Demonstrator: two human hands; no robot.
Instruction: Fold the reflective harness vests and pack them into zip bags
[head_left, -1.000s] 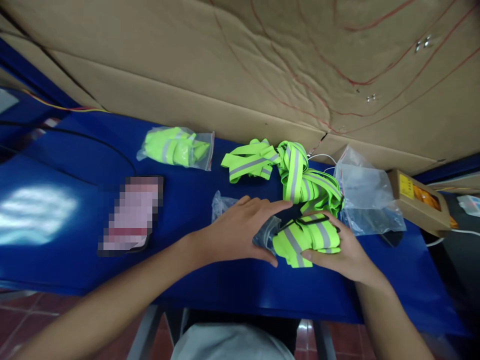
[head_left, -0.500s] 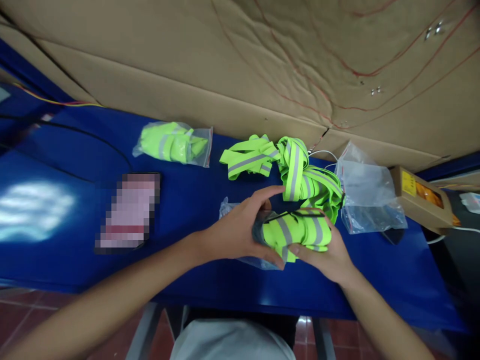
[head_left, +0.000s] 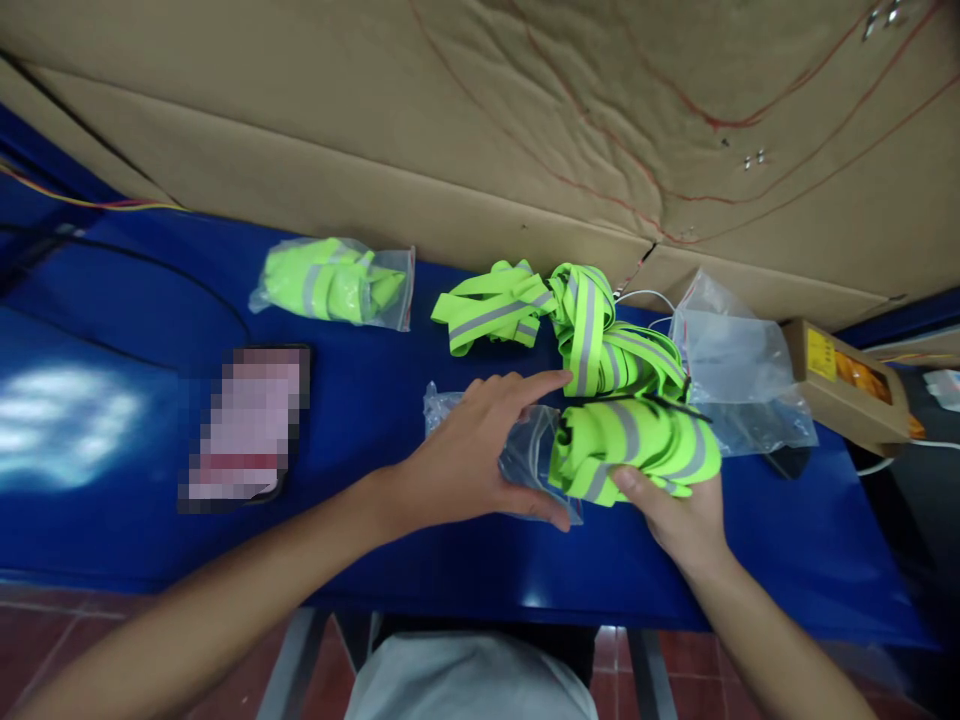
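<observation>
a: so, from the left, where's the clear bag?
b: on the blue counter, pinched open by the left hand, thumb under, fingers stretched over its mouth.
a: and the folded yellow strap?
b: just right of that mouth, lying crosswise, gripped from below by the right hand, fingers curled round it.

The left hand spreads a clear bag; the right hand holds a folded neon vest.
</observation>
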